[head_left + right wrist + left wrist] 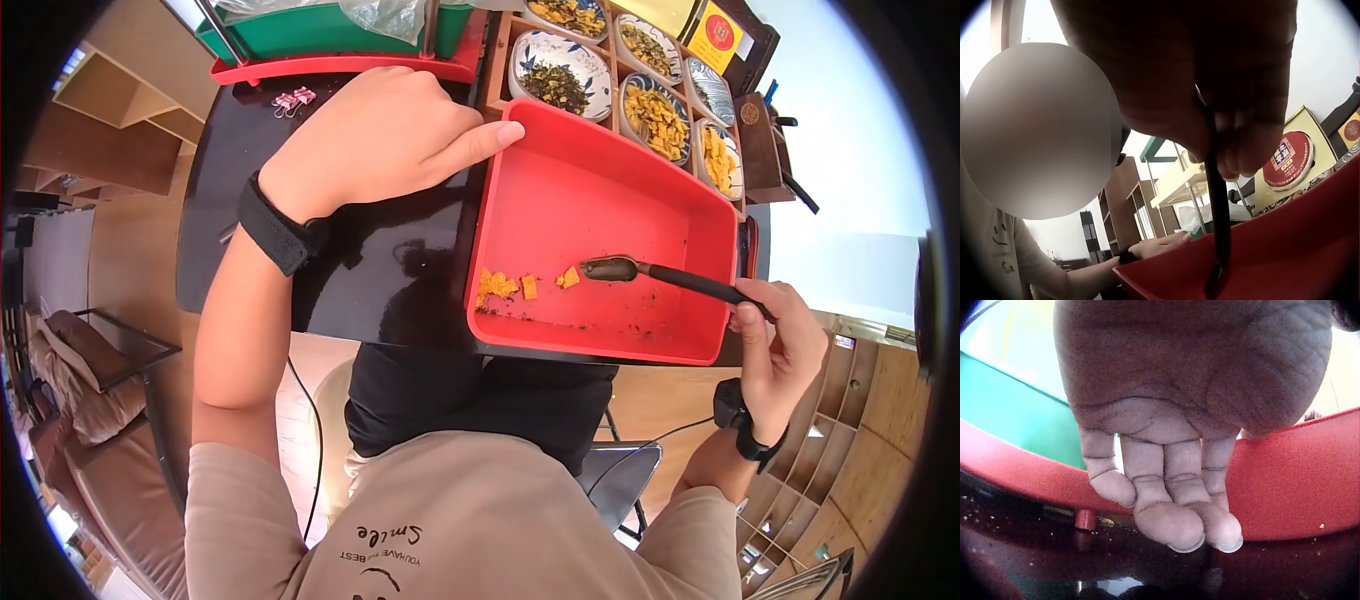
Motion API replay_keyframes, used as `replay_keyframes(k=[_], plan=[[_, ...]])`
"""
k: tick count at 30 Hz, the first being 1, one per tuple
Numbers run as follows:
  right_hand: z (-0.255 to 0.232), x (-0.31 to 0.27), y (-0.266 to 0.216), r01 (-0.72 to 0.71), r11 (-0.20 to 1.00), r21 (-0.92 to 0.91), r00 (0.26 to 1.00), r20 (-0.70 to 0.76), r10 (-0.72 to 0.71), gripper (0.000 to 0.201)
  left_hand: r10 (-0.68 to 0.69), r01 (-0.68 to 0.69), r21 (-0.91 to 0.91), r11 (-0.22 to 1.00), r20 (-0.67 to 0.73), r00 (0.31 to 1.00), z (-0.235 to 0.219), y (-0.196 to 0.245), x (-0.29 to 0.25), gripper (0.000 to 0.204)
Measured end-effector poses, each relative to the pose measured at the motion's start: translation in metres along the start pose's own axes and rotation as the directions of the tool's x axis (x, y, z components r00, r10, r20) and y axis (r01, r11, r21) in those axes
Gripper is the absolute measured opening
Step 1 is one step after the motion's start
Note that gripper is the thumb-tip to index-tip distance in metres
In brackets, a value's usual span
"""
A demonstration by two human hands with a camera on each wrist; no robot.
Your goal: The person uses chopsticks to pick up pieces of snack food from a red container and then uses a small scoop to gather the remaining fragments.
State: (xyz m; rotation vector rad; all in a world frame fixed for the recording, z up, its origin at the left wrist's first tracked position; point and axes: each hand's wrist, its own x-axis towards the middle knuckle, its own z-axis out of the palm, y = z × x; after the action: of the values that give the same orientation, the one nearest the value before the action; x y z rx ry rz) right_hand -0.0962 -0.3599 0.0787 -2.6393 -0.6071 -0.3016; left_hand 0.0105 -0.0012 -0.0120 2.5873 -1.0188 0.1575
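My left hand (385, 130) holds the near-left corner of a red rectangular plastic box (590, 190), its thumb on the rim. In the left wrist view the fingers (1166, 525) bend down beside the box's outer wall. At the box's other side, my right hand (785, 330) pinches the black handle of a small spoon (700, 283) between thumb and fingers. The spoon's dark bowl is low inside the box, beside a few orange-yellow dried pieces (500, 285). Dark crumbs are scattered over the box floor. In the right wrist view the spoon handle (1217, 206) points down into the box.
Beyond the box stands a wooden compartment tray (495, 75) with patterned dishes of dried yellow and dark-green bits. A green bin (300, 38) on a red base is at the back left, near pink binder clips (293, 101). The dark glossy table (350, 270) extends left of the box.
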Motion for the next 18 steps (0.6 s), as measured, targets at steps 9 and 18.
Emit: replay_keyframes(k=[9, 18], plan=[[0.014, 0.006, -0.021, -0.075, 0.994, 0.082, 0.992, 0.109, 0.066, 0.010, 0.011, -0.011, -0.014, 1.000, -0.016, 1.000, 0.003, -0.002, -0.001, 0.055], [0.038, 0.012, -0.031, -0.154, 0.950, 0.273, 0.978, 0.181, 0.107, 0.013, 0.001, -0.001, -0.020, 1.000, -0.009, 1.000, 0.001, 0.000, 0.000, 0.057]])
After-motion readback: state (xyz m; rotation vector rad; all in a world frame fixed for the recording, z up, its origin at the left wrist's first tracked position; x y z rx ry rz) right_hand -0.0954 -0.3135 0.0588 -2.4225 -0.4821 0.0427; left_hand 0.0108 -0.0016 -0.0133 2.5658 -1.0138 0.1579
